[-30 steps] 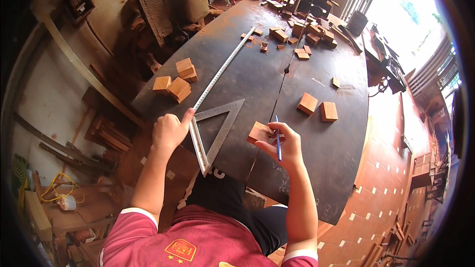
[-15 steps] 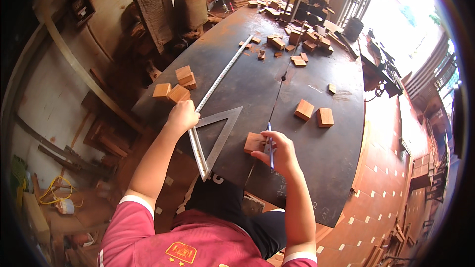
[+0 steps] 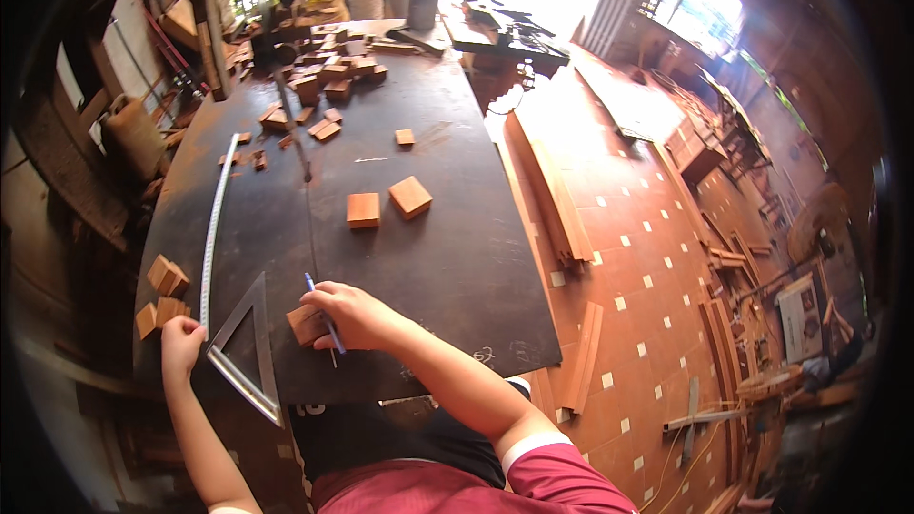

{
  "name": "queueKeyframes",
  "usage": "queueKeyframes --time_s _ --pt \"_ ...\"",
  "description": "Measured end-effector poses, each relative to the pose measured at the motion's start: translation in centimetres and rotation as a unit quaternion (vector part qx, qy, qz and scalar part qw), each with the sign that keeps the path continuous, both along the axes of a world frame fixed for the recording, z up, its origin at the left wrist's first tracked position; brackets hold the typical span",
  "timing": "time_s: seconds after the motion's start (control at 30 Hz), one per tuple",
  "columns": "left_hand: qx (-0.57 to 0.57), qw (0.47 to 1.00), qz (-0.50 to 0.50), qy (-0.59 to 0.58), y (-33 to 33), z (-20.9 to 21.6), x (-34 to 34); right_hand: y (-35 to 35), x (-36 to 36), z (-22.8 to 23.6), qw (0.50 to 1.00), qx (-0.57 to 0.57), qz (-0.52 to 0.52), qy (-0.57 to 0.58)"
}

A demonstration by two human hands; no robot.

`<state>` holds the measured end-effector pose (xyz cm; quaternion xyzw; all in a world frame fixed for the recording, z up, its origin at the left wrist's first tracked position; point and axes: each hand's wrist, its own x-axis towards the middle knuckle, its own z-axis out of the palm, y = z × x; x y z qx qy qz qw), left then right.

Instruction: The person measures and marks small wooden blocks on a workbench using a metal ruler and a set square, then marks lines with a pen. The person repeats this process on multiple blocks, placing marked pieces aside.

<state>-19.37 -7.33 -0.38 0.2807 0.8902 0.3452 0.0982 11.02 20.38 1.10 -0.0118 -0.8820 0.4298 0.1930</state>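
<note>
At the left, my left hand (image 3: 183, 345) has its thumb and fingers closed on the near end of a long pale measuring rule (image 3: 217, 219), which lies lengthwise on the dark worktable (image 3: 428, 286). Small wooden blocks (image 3: 168, 276) sit just beyond that hand. My right hand (image 3: 354, 316) grips a blue pen (image 3: 311, 284) and rests over a reddish wooden block (image 3: 303, 326), fingers against its side. Between my hands lies a metal triangular square (image 3: 257, 357), its lower corner reaching the near table edge.
Two wooden blocks (image 3: 363, 210) stand farther out, with a smaller block (image 3: 405, 137) beyond. Many offcuts (image 3: 333, 71) are piled at the far end near a dark cylindrical can (image 3: 422, 8). Right of the table, long timber pieces (image 3: 547, 190) lie on the tiled floor (image 3: 619, 276).
The view has swung to the right, so the table appears farther left and more floor shows. My left hand stays at the rule's end; my right keeps the pen at the block.
</note>
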Motion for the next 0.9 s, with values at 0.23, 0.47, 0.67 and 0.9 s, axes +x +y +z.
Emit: queueKeyframes --time_s 0.23,0.47,0.67,0.9 --pt "0.03 0.982 0.014 -0.188 -2.7 3.5 3.4 -0.7 0.3 0.0 1.0 -0.004 -0.005 -0.02" --pt "0.105 0.964 0.037 -0.241 -6.9 4.1 7.3 -2.0 -0.3 -0.6 0.997 0.029 -0.07 -0.016" --pt "0.182 0.934 0.046 -0.304 -8.2 2.9 11.5 -2.1 -0.4 -0.6 0.991 0.097 -0.084 0.023" --pt "0.269 0.883 -0.021 -0.383 -4.2 1.9 16.6 -1.0 -0.8 -1.1 1.0 -0.02 0.018 0.017"
